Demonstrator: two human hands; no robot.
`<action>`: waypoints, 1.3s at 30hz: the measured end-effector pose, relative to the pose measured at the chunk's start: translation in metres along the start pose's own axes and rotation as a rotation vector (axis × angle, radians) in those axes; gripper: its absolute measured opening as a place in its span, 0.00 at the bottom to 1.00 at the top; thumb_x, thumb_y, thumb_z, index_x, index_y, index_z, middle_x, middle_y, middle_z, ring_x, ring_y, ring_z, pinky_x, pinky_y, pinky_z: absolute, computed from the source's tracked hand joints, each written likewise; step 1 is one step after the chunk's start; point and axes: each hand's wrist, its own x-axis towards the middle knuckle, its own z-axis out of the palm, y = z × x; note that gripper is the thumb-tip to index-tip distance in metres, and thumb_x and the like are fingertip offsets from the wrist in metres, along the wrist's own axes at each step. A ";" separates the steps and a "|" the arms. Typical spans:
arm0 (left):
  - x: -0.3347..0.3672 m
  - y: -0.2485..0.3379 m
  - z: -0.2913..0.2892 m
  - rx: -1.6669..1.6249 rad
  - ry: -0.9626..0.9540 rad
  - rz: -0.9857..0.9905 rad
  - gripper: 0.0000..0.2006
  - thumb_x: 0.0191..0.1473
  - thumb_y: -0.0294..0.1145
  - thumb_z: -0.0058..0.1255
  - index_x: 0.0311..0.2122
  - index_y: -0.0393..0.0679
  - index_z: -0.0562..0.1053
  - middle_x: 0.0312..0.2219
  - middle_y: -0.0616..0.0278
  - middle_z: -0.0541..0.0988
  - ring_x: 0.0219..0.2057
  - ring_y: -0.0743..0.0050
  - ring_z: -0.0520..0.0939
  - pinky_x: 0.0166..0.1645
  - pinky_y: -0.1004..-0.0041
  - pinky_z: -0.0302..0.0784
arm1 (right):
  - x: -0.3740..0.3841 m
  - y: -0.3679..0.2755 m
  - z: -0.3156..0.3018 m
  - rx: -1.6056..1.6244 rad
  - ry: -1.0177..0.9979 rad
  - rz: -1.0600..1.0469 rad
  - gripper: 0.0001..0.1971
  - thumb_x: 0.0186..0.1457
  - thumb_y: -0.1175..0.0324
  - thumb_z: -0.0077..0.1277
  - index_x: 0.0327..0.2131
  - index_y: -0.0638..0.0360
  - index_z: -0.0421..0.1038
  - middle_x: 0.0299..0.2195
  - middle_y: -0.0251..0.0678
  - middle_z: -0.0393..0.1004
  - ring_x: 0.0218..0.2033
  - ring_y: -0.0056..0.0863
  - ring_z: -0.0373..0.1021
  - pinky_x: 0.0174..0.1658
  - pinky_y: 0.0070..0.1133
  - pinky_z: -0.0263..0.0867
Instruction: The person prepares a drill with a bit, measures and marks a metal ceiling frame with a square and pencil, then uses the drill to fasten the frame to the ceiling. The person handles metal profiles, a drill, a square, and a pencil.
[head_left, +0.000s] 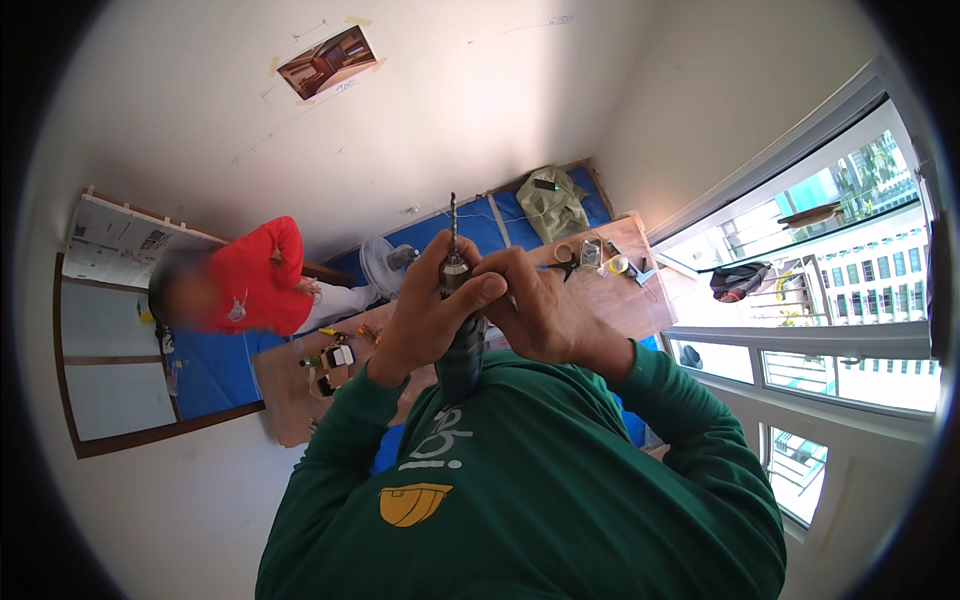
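Close in front of my chest is a dark power drill (461, 362), its body against my green shirt. A spiral drill bit (453, 222) sticks out of its chuck (455, 270), pointing away from me toward the wall. My left hand (412, 318) is wrapped along the left side of the chuck and the front of the drill. From the right, my right hand (545, 312) grips the chuck area, its fingers curled in and its thumb and fingertips close to the left hand's. The drill's handle is hidden from view.
Behind my hands a long wooden tabletop (630, 300) bears scissors (567, 262), tape rolls and small tools on its right. An open box (335, 372) of tools lies on its left. A white fan (380, 262) and a person in red (262, 275) stand beyond, near blue floor sheeting (215, 365).
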 end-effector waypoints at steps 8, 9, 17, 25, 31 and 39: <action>-0.020 -0.001 -0.002 0.046 0.113 0.211 0.19 0.60 0.44 0.68 0.41 0.44 0.70 0.30 0.74 0.72 0.31 0.89 0.70 0.36 0.81 0.68 | -0.010 0.000 0.035 0.237 0.111 -0.056 0.20 0.65 0.77 0.53 0.58 0.67 0.64 0.41 0.53 0.78 0.35 0.53 0.79 0.34 0.37 0.75; -0.020 -0.003 -0.001 0.023 0.136 0.215 0.18 0.61 0.44 0.68 0.40 0.44 0.71 0.30 0.74 0.72 0.31 0.89 0.70 0.36 0.81 0.68 | -0.008 -0.002 0.038 0.251 0.091 -0.006 0.20 0.66 0.77 0.52 0.59 0.65 0.63 0.41 0.53 0.78 0.37 0.54 0.79 0.35 0.37 0.75; -0.035 0.015 0.008 -0.054 0.397 0.083 0.16 0.64 0.44 0.64 0.36 0.44 0.73 0.27 0.75 0.73 0.31 0.90 0.71 0.37 0.83 0.67 | 0.013 -0.060 0.043 0.458 0.146 0.330 0.14 0.73 0.74 0.42 0.57 0.67 0.61 0.41 0.60 0.77 0.40 0.60 0.77 0.41 0.39 0.73; -0.018 0.013 0.003 -0.075 0.509 0.013 0.16 0.67 0.45 0.60 0.35 0.44 0.73 0.27 0.73 0.75 0.28 0.90 0.71 0.33 0.83 0.67 | 0.028 -0.054 0.063 0.416 0.248 0.408 0.11 0.74 0.71 0.39 0.53 0.69 0.59 0.40 0.62 0.74 0.40 0.60 0.76 0.40 0.41 0.71; -0.004 0.008 -0.009 -0.054 0.479 0.019 0.26 0.70 0.61 0.45 0.38 0.44 0.72 0.30 0.69 0.76 0.28 0.85 0.73 0.34 0.79 0.69 | 0.049 -0.047 0.054 0.431 0.140 0.589 0.09 0.74 0.71 0.41 0.51 0.65 0.61 0.34 0.42 0.73 0.30 0.29 0.71 0.34 0.28 0.69; 0.025 0.035 -0.002 -0.581 0.325 -0.099 0.34 0.65 0.74 0.31 0.36 0.47 0.66 0.26 0.64 0.70 0.22 0.71 0.77 0.32 0.66 0.80 | 0.053 -0.042 -0.032 0.243 0.385 0.439 0.07 0.73 0.71 0.45 0.50 0.63 0.64 0.30 0.39 0.71 0.29 0.29 0.68 0.35 0.28 0.66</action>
